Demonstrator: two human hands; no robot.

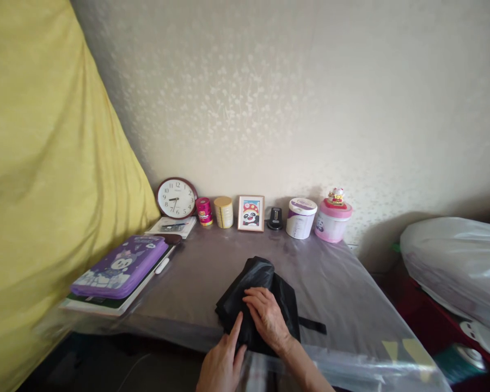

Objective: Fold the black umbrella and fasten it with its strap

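Note:
A black umbrella (251,305) with loosely folded fabric lies at the table's near edge. Its narrow strap (312,325) sticks out to the right. My left hand (224,359) is at the near left side of the umbrella, index finger and thumb against the fabric; its other fingers are mostly hidden, curled under. Across the top of the folds rests my right hand (267,318), palm down, with its fingers stretched over the cloth. The umbrella's handle is out of sight.
Plastic film covers the table (212,272). On the left, a purple case (120,267) lies on books. Along the wall stand a clock (177,198), a pink can (204,211), a picture frame (251,213), a white tub (301,219) and a pink-lidded jar (333,220).

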